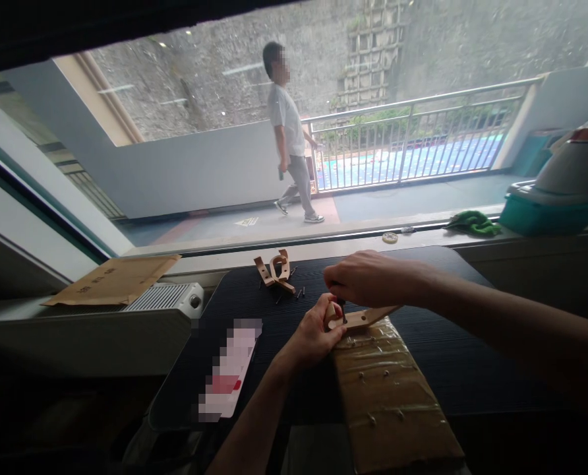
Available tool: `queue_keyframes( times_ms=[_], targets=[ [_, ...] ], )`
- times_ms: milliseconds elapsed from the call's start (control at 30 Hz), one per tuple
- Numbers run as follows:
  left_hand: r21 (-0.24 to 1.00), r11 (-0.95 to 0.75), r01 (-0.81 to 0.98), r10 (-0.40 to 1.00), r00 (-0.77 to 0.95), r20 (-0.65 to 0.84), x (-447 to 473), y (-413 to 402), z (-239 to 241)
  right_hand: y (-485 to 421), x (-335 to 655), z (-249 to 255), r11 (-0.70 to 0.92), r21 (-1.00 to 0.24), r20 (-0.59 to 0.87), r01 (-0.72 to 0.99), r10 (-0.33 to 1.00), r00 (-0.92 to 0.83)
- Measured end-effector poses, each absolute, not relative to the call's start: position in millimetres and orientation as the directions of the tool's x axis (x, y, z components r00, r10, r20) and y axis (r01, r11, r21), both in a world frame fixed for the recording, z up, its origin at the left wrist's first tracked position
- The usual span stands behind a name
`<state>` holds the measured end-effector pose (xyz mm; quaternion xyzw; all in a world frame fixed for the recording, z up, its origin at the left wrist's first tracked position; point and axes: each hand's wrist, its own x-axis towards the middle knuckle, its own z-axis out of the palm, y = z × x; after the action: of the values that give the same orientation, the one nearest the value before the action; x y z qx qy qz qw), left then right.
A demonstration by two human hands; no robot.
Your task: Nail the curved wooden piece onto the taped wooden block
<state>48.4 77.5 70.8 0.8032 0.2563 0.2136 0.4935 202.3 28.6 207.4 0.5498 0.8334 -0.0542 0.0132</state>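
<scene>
My left hand (pixel 311 336) is closed on one end of a light wooden piece (pixel 363 318) that lies across the top of a taped cardboard block (pixel 390 396). My right hand (pixel 368 278) is curled above the piece, gripping a small dark tool or screw that I cannot make out. The tool's tip meets the wood beside my left thumb. Further back on the black table (pixel 452 356) lie more wooden pieces (pixel 275 270) with several small dark screws (pixel 298 292) scattered around them.
A white and red packet (pixel 229 369) lies on the table's left. A cardboard sheet (pixel 113 280) and a radiator top (pixel 163 297) sit at left. On the sill are a tape roll (pixel 389 237), a green cloth (pixel 474 223) and a teal container (pixel 551 214). A person (pixel 291 135) walks outside the window.
</scene>
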Motion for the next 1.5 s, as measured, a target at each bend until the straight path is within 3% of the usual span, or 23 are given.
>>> queue_keyframes(
  times_ms=[233,800,1000,1500],
  targets=[
    [0.99,-0.126,0.071,0.614,0.789,0.022,50.6,76.8,68.9,18.5,200.8,198.2,0.326,-0.024,-0.032,0.945,0.944,-0.327],
    [0.987,-0.15,-0.06,0.606,0.783,0.14,41.4,37.6,60.7,-45.6,181.2,187.5,0.275,0.036,0.061,0.961,0.959,-0.277],
    [0.985,0.008,-0.17,0.708,0.697,0.115,41.1,33.8,46.5,-49.7,174.3,183.1,0.228,0.059,0.108,0.972,0.966,-0.233],
    [0.985,-0.01,-0.174,0.83,0.547,0.105,51.2,23.8,20.6,-43.8,187.4,175.8,0.268,-0.025,0.169,0.963,0.951,-0.26]
  ],
)
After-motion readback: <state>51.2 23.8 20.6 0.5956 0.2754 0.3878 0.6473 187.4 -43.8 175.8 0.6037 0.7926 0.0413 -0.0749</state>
